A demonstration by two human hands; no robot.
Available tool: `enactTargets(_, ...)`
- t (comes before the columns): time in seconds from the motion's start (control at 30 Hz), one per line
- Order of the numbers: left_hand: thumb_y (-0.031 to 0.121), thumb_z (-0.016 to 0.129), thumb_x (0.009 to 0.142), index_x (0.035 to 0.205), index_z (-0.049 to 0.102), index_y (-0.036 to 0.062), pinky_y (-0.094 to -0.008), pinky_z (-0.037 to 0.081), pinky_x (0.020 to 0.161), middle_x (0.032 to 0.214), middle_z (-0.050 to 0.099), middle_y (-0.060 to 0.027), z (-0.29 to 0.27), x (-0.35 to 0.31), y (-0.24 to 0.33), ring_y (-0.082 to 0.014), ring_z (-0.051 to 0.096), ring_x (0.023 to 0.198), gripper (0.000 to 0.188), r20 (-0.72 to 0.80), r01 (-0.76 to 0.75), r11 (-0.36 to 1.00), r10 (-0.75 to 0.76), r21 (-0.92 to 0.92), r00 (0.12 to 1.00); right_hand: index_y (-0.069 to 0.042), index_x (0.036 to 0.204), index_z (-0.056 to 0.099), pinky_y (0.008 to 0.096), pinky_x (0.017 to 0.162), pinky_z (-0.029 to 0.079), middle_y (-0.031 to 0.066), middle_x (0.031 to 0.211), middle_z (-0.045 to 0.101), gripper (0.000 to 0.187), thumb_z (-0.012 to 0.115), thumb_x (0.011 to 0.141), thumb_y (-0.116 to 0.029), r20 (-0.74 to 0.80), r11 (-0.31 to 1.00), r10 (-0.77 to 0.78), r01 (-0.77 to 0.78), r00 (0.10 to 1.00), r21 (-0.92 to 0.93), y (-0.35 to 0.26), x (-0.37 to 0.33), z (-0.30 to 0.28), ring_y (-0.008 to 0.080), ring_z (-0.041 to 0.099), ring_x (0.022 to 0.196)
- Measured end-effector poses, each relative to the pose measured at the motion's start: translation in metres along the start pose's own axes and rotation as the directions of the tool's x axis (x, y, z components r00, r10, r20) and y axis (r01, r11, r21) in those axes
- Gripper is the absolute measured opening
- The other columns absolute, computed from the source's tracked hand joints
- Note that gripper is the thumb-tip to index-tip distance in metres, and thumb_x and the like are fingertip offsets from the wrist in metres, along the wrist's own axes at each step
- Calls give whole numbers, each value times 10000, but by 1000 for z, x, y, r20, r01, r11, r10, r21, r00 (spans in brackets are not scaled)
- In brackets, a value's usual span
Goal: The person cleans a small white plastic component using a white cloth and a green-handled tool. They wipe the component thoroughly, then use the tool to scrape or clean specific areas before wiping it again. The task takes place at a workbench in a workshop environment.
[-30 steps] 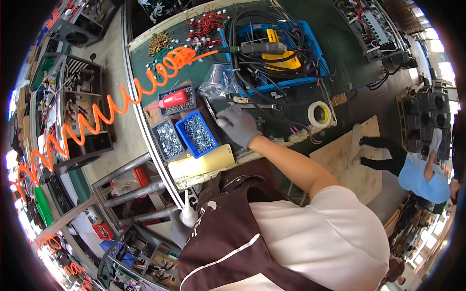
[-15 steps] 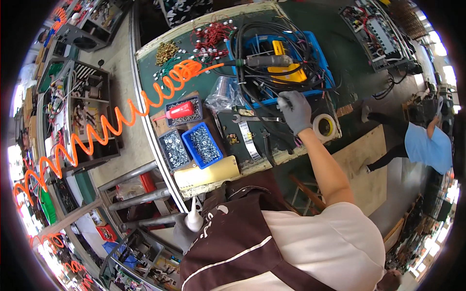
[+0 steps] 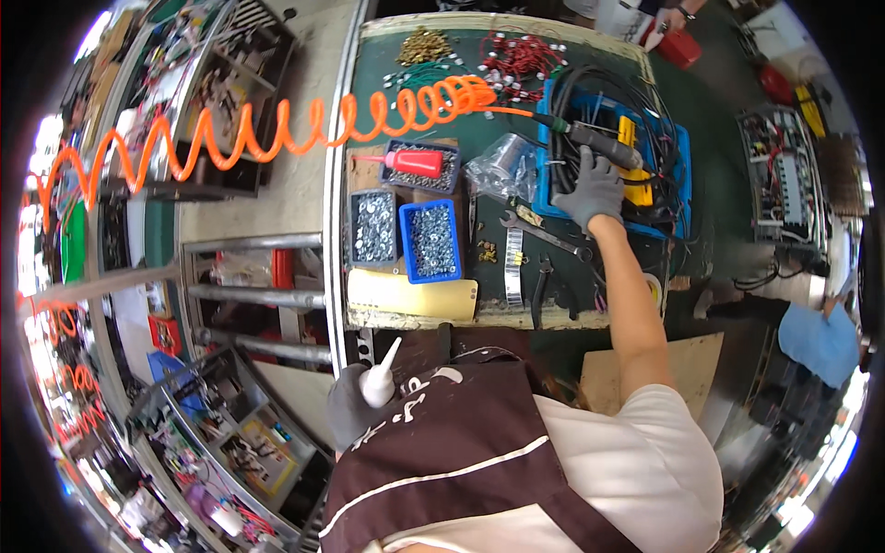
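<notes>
Head view: your right hand, in a grey glove, is over the near left part of the blue crate, its fingers apart and pointing away from you. They reach toward the grey cylindrical tool, which lies slantwise across the crate on a bundle of black cables; you cannot be told from this angle whether the fingertips touch it. An orange coiled hose runs from the tool's left end off to the left. Beside the tool, in the crate, is a yellow piece.

Your left hand, also gloved, is down by your apron — closed around a white bottle, its long nozzle tipped up and to the right.

Nearer you on the green bench, a wrench lies below the crate, with pliers just beside it. Left of these, a blue bin holds small metal parts — and a red bottle lies across the bin behind.
</notes>
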State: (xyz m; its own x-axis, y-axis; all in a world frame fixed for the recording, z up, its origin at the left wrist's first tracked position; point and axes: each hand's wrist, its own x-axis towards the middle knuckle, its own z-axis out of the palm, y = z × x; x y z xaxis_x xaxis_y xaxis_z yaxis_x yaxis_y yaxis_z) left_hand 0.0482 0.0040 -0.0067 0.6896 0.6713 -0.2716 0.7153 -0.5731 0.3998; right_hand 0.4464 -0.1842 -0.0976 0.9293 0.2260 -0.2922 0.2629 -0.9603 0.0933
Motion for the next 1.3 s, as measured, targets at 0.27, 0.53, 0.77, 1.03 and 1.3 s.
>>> enactTargets(0.27, 259, 824, 594, 951, 567, 78, -456, 472, 648, 798, 614, -149, -2, -5, 6, -365, 605, 725, 476, -51, -51, 998, 50, -26, 997, -102, 1389, 295, 423, 924, 433, 131, 1226, 480, 871, 761, 695, -350, -155, 974, -133, 100, 979, -205, 8, 17, 33, 303, 482, 1142)
enactTargets(0.53, 237, 835, 559, 927, 571, 81, -437, 474, 648, 777, 612, -139, 9, -14, -2, -357, 605, 732, 479, -141, -11, 997, 0, -72, 990, -120, 1259, 418, 438, 894, 464, 201, 1104, 605, 579, 681, 751, -208, -146, 954, -251, 270, 957, 130, 42, 53, -6, 355, 584, 1041)
enactTargets(0.77, 288, 866, 510, 988, 565, 102, -444, 477, 683, 822, 627, -153, 9, -11, -9, -367, 613, 789, 595, -33, 44, 996, -47, -83, 998, -192, 1274, 477, 433, 923, 449, 142, 1211, 543, 538, 660, 771, -235, -207, 941, -248, 286, 946, 182, 96, 78, -23, 328, 529, 1123)
enactTargets(1.03, 357, 822, 572, 1005, 531, 126, -465, 442, 637, 774, 614, -144, 14, -11, -16, -376, 603, 742, 571, -54, -6, 999, 4, -32, 999, -225, 1335, 454, 427, 869, 464, 132, 1118, 547, 553, 579, 808, -114, -212, 975, -217, 224, 953, 9, 86, 69, 0, 308, 546, 1038)
enactTargets(1.3, 336, 825, 573, 1008, 533, 137, -459, 450, 648, 780, 617, -140, 19, -15, -19, -375, 606, 753, 560, -71, 10, 1000, -10, -9, 997, -152, 1210, 490, 396, 853, 448, 80, 1071, 541, 475, 667, 773, -216, -486, 900, -409, 428, 772, -77, 59, 34, 5, 269, 530, 1043)
